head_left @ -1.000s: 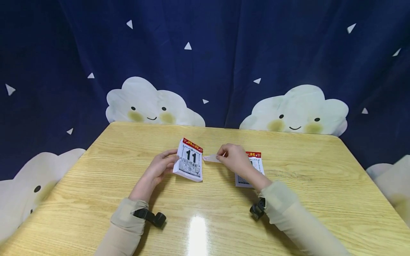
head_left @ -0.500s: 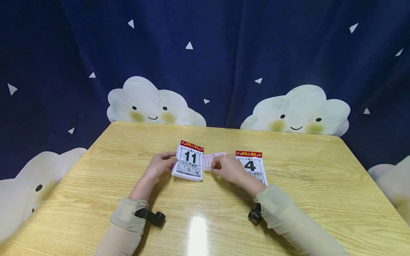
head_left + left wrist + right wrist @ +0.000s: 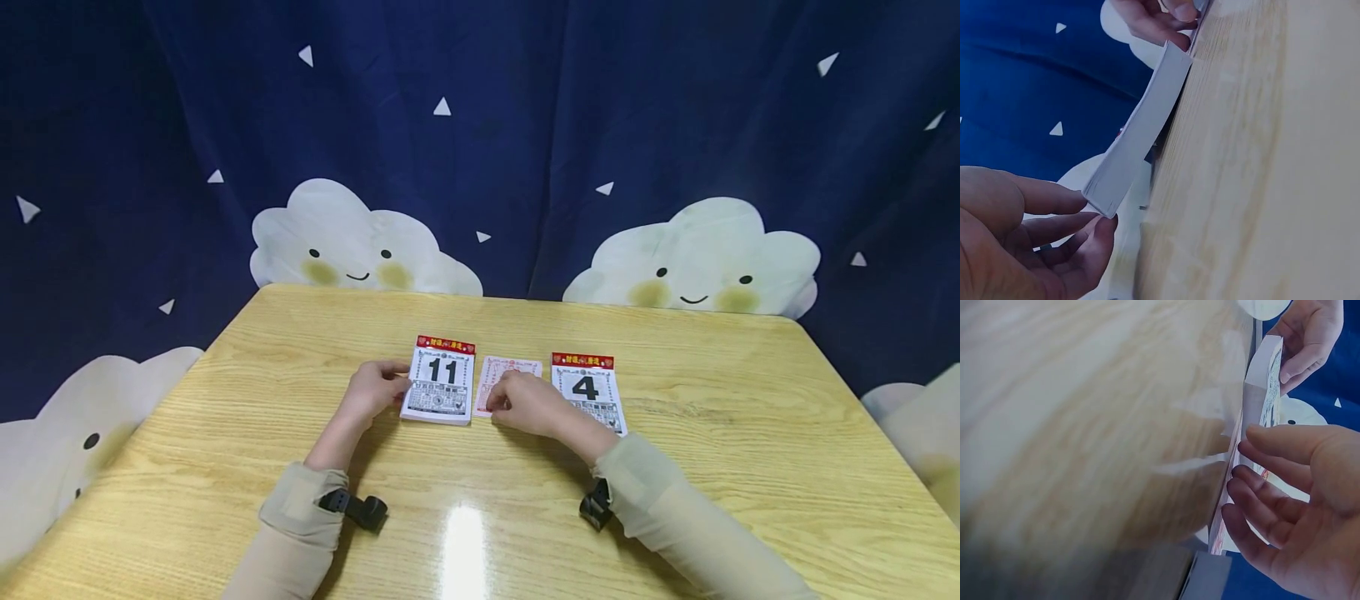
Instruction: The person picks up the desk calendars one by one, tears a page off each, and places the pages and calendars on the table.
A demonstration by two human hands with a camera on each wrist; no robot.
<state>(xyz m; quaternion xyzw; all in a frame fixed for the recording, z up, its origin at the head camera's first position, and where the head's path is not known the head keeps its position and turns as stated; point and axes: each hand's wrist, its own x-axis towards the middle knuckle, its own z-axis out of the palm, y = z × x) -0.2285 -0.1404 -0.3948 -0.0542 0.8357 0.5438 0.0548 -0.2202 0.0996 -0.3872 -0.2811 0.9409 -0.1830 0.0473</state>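
Observation:
A tear-off calendar pad with a red header and the number 11 is left of centre in the head view. My left hand pinches its left edge between thumb and fingers; in the left wrist view the pad's thick page edge slants up from the table at my fingertips. Right beside it lies a loose sheet with pink print, flat on the table. My right hand rests over the sheet's lower part, fingertips touching it, fingers loosely bent, covering much of it. Under my right wrist lies a second pad, number 4, partly hidden.
The pads lie on a light wood-grain table, whose far edge meets a dark blue curtain with smiling clouds. A bright light reflection shows near the front. Both wrists carry black strapped cameras.
The loose sheet has come down from my right fingers to lie flat between the pads. The 11 pad, tilted before, has been lowered and straightened. My right hand moved slightly left and toward me.

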